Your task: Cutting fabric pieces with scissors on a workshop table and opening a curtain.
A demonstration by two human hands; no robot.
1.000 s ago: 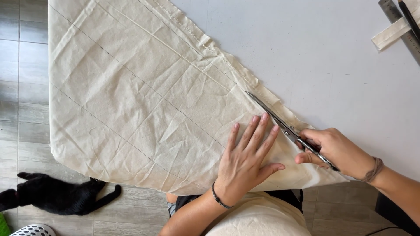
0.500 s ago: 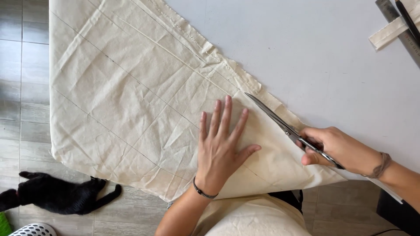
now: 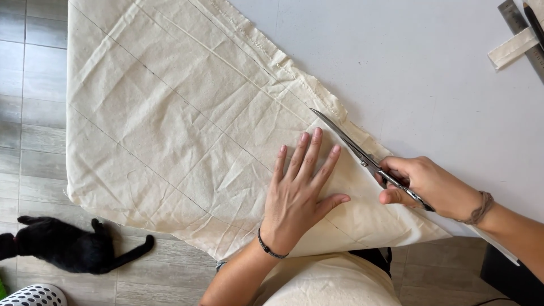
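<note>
A large creased sheet of cream cloth (image 3: pixel 170 119) with faint drawn lines lies over the white table (image 3: pixel 408 73), one part hanging off the near edge. My left hand (image 3: pixel 297 195) rests flat on the cloth, fingers spread. My right hand (image 3: pixel 430 186) grips the handles of metal scissors (image 3: pixel 354 148). The blades point up and to the left along the cloth's frayed right edge, with the tip near a drawn line.
A metal ruler (image 3: pixel 524 31), a black pencil (image 3: pixel 535 22) and a cream cloth strip (image 3: pixel 513 48) lie at the table's far right corner. A black cat (image 3: pixel 68 246) lies on the grey wood floor at lower left, near a white perforated basket (image 3: pixel 31 296).
My left hand has slid left and up across the cloth, away from the scissors. The scissors and my right hand have stayed almost in place.
</note>
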